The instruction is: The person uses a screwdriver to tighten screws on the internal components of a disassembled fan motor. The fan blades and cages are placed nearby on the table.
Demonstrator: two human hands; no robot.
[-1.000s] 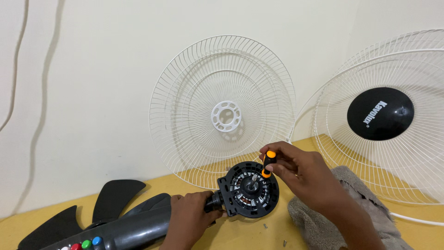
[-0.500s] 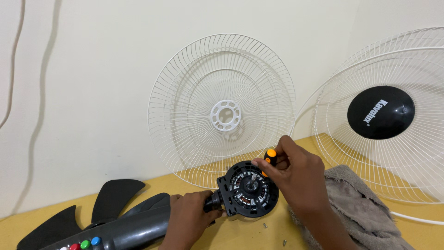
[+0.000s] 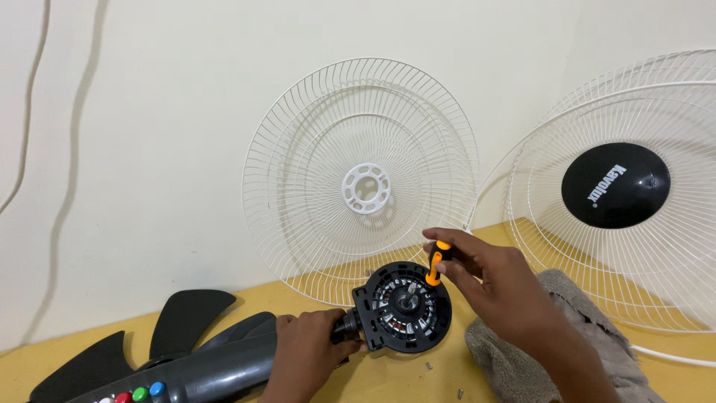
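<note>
The left hand (image 3: 309,351) wraps around the neck where the dark grey plastic fan body (image 3: 224,366) meets the round black motor housing (image 3: 406,307), its fingers closed on that joint. The housing lies face up on the yellow surface (image 3: 321,287), its metal shaft and windings showing. The right hand (image 3: 496,287) pinches a small orange-and-black screwdriver (image 3: 435,263) between thumb and fingers, the tip set at the housing's upper right rim. Under the right wrist lies a grey-brown towel (image 3: 567,328). A white wire fan guard (image 3: 362,175) leans on the wall behind, and a second white guard with a black round centre cap (image 3: 615,186) stands to the right. Black fan blades (image 3: 186,325) lie at the left; small screws (image 3: 429,366) lie near the housing.
</note>
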